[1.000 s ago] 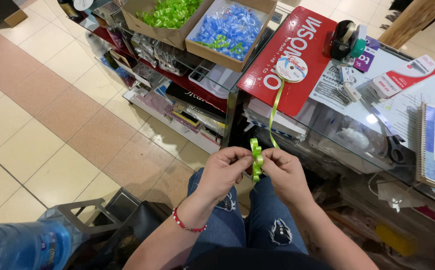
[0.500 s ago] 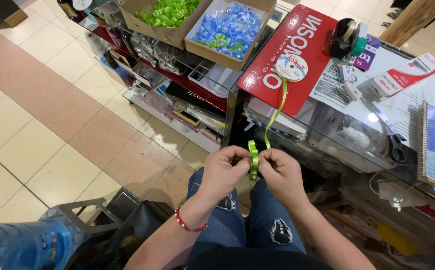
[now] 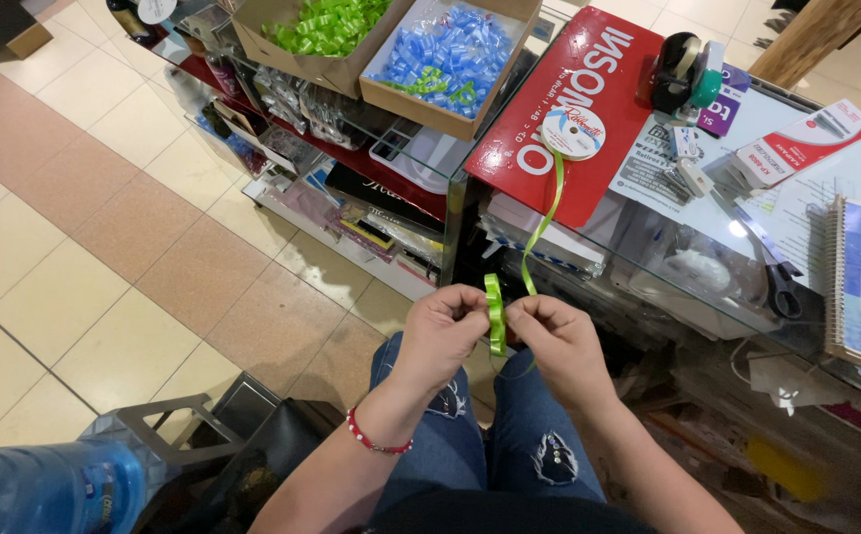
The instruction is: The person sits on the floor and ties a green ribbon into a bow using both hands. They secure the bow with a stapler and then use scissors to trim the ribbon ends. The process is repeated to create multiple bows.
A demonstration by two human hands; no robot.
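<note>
left hand [image 3: 442,331]: grip pinching green ribbon [image 3: 495,314] loops | right hand [image 3: 557,336]: grip pinching same ribbon, touching left | ribbon strand runs up to spool [image 3: 573,133] on tabletop [image 3: 796,213]

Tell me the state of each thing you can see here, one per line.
Left hand: pinching the ribbon loops.
Right hand: pinching the loops.
Green ribbon: looped between both hands, strand running up to the spool.
Spool: flat on the red box.
Scissors: closed, on the glass counter.
Boxes: open, holding bows.

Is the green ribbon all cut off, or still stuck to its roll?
Still attached. The green ribbon runs unbroken from the spool down to both hands.
</note>
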